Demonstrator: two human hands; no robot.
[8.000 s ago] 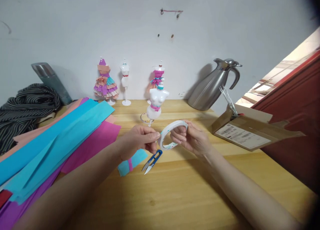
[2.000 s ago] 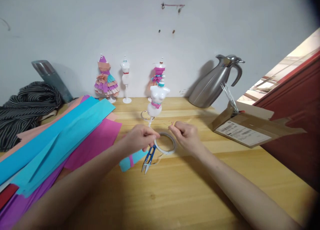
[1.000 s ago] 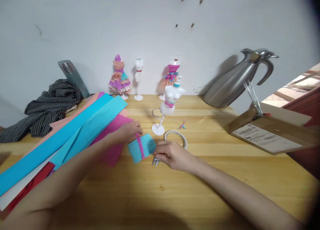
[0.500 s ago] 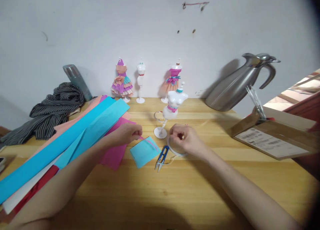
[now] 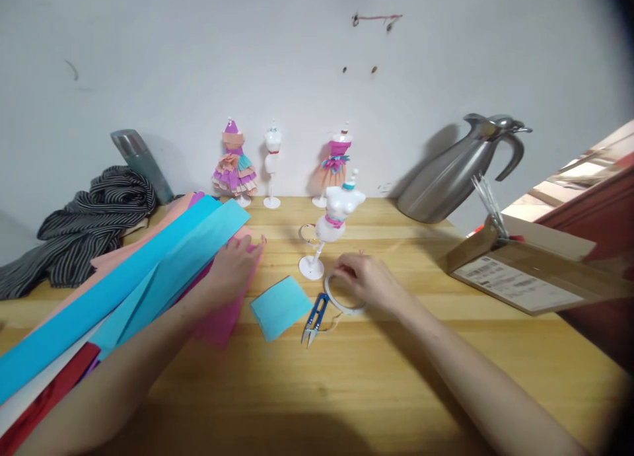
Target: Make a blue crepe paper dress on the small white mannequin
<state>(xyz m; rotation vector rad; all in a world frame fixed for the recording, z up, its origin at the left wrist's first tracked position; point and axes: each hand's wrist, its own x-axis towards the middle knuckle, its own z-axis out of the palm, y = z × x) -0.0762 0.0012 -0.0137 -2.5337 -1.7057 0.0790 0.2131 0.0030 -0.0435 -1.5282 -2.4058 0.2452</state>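
My left hand (image 5: 230,267) is over the pink paper (image 5: 220,322), fingers bent downward; I cannot tell whether they grip anything. My right hand (image 5: 365,279) is at the tape roll (image 5: 343,308), fingers curled above its rim; whether they close on it, I cannot tell. The tape roll lies on the table (image 5: 317,383), just right of the scissors (image 5: 316,317). The blue square (image 5: 281,308) lies left of the scissors. The mannequin (image 5: 339,206) stands behind the tape roll.
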